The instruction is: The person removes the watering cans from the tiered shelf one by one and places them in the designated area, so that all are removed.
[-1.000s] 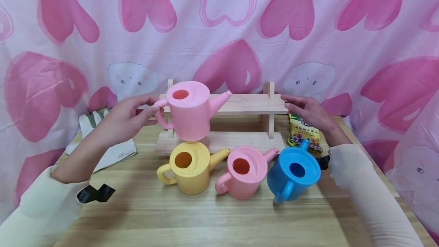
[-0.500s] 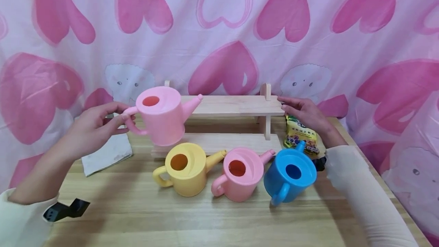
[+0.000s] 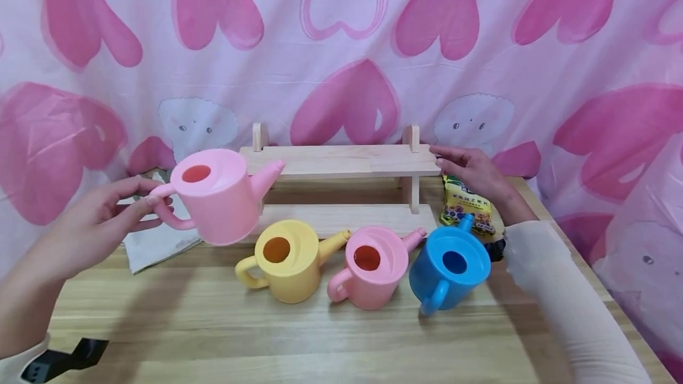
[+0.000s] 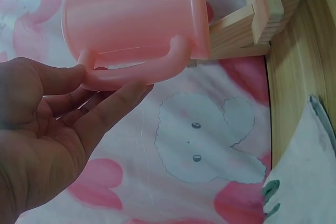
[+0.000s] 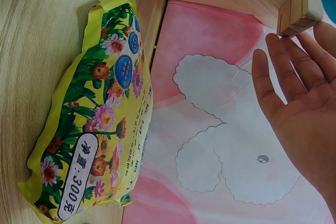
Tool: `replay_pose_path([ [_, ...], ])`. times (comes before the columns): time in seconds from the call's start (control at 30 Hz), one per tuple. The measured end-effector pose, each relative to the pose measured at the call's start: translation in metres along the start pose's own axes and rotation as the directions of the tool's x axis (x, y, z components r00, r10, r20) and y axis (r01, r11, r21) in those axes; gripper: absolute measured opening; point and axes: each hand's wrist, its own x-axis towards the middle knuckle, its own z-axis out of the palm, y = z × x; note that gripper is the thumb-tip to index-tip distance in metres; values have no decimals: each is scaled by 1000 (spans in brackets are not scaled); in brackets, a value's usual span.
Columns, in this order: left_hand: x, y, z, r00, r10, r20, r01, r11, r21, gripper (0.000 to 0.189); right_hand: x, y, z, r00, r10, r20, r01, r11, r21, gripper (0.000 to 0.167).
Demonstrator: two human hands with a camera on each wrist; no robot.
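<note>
My left hand (image 3: 101, 224) pinches the handle of a light pink watering can (image 3: 216, 200) between thumb and fingers. This can is raised in front of the shelf's left end, its spout pointing right. In the left wrist view the thumb and fingertips meet its curved handle (image 4: 142, 74). At the right end of the two-tier wooden shelf (image 3: 341, 160), my right hand (image 3: 475, 173) touches the upper board with fairly straight fingers. A yellow watering can (image 3: 293, 271), a darker pink watering can (image 3: 376, 271) and a blue watering can (image 3: 450, 271) stand in a row before the shelf.
Beside the shelf's right end lies a yellow flower-printed bag (image 3: 466, 206). A folded white cloth (image 3: 160, 245) with green marks lies at the left. The wooden table (image 3: 299, 348) backs onto a pink heart-patterned curtain (image 3: 341, 93).
My left hand has carried the light pink watering can left and somewhat lower, away from above the yellow one. The right hand stays at the shelf's end.
</note>
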Motion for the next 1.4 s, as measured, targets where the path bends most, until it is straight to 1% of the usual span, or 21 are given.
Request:
replay_pose_path([
  [0.1, -8, -4, -3, 1000, -5, 13, 5, 1000, -12, 21, 0, 0, 1, 1000, 2, 1, -2, 1000, -1, 55],
  [0.2, -14, -9, -5, 1000, -20, 20, 20, 1000, -4, 21, -1, -1, 0, 1000, 1, -1, -1, 1000, -3, 56],
  [0.3, -20, -14, -6, 999, -38, 23, 37, 999, 23, 22, -1, -2, -1, 1000, 4, -7, -5, 1000, -2, 55],
  [0.43, -29, -24, -8, 999, -25, 46, 25, 1000, 12, 27, -2, -2, -2, 1000, 6, -9, -6, 1000, -5, 54],
  [0.53, -37, -33, -9, 998, -10, 60, 11, 1000, -15, 31, -1, -3, -2, 1000, 7, -9, -7, 1000, -9, 55],
  [0.6, -42, -39, -10, 998, -15, 63, 16, 1000, -12, 32, -1, -2, -2, 1000, 9, -11, -10, 1000, -9, 55],
  [0.7, -48, -44, -12, 996, -35, 84, 36, 999, -14, 33, 0, -1, -2, 1000, 12, -10, -12, 1000, -6, 55],
  [0.77, -51, -47, -12, 993, -38, 111, 41, 999, -28, 32, 1, -1, -2, 1000, 11, -8, -11, 1000, -4, 55],
  [0.9, -57, -55, -11, 987, -22, 161, 35, 996, -80, 32, 0, 1, -1, 1000, 8, -9, -8, 1000, -8, 56],
  [0.97, -60, -59, -10, 985, -16, 173, 33, 994, -101, 32, 0, 2, -1, 1000, 5, -10, -5, 1000, -10, 56],
  [1.1, -64, -67, -6, 983, -10, 183, 30, 993, -110, 31, 0, 3, -1, 1000, -3, -8, 3, 1000, -11, 56],
  [1.23, -66, -71, -2, 976, -12, 216, 40, 992, -122, 31, 0, 3, -1, 1000, -6, -8, 6, 1000, -7, 56],
  [1.33, -66, -75, 2, 969, 13, 245, 32, 983, -178, 32, 0, 4, -2, 1000, -2, -6, 2, 1000, -1, 56],
  [1.4, -66, -75, 5, 968, 23, 252, 30, 979, -203, 32, 0, 3, -2, 1000, -1, -5, 1, 1000, 1, 56],
])
